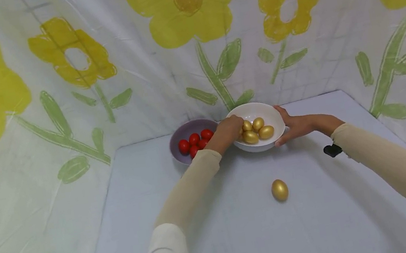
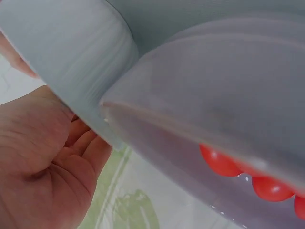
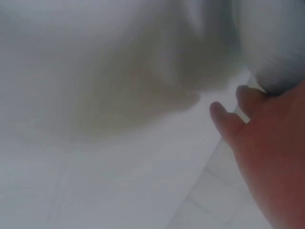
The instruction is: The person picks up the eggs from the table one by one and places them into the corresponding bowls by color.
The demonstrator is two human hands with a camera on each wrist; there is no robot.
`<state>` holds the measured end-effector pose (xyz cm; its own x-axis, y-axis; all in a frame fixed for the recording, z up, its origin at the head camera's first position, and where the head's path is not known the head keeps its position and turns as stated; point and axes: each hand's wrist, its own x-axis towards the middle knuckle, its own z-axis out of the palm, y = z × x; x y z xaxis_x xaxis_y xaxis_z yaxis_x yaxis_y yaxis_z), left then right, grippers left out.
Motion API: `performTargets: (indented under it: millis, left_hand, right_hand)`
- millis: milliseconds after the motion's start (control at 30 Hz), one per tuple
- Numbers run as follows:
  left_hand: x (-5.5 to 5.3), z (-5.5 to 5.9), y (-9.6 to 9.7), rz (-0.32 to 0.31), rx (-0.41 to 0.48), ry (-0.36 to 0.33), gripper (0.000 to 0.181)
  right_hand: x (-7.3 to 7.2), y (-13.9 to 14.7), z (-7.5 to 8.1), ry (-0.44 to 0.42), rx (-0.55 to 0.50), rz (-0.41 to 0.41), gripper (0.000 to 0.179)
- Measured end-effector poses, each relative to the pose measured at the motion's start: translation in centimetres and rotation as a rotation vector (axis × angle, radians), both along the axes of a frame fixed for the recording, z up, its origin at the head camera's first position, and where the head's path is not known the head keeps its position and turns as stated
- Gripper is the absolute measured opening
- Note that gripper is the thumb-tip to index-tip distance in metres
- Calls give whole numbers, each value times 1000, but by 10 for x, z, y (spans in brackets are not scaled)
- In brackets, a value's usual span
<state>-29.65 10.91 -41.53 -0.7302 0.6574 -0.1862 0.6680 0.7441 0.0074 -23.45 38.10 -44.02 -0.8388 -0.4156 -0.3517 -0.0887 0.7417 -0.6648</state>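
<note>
Several golden eggs [image 1: 258, 124] lie in a white bowl [image 1: 255, 148] at the back of the table. My left hand [image 1: 230, 129] reaches over this bowl's left rim, knuckles up, beside the eggs. In the left wrist view its fingers bend behind the rim, and the fingertips are hidden. With thumb in front and fingers behind, my right hand [image 1: 296, 125] grips the bowl's right side. Just left stands a purple bowl [image 1: 176, 150] holding several red eggs [image 1: 194, 139], partly covered by my left forearm. One golden egg [image 1: 279, 190] lies alone on the table nearer me.
A pale cloth-covered table [image 1: 242, 230] spreads below both arms. Behind it and at the sides hangs a white curtain [image 1: 151, 95] printed with yellow flowers, close behind the bowls. The two bowls stand side by side. A black patch [image 1: 332, 151] shows under the right wrist.
</note>
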Motion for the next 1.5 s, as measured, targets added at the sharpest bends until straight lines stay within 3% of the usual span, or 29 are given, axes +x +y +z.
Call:
performTargets:
  millis: [133,267,400,567,733,967,1167,1267,1500]
  left_hand:
    - [3,5,-9,-24,71,-33,25]
    - [15,14,-19,-79,239,-49,42]
    - [38,23,-23,-147,440,-49,49]
    - [73,26,-22,-250,586,-57,46]
    - [103,20,-19,-301,681,-169,44]
    - [136,-3,-25,-266,674,-323,50]
    - [158,-28,-30,-209,517,-421,70]
    - [167,-36,-32,-197,472,-427,75]
    - [177,-48,-34,-185,500,-388,70]
  right_hand:
    - [-2,-1,-1,10,3,5,140]
    - [-3,-1,3,13,8,-6,140]
    - [-3,0,5,14,8,-13,140]
    - [-2,2,7,31,-3,-4,138]
    - [-1,5,6,56,-23,13,138]
    - [1,3,3,38,-30,8,136]
    - [2,2,4,32,4,-12,138]
    - [2,1,4,28,2,-12,138]
    - [2,0,1,36,-16,3,137]
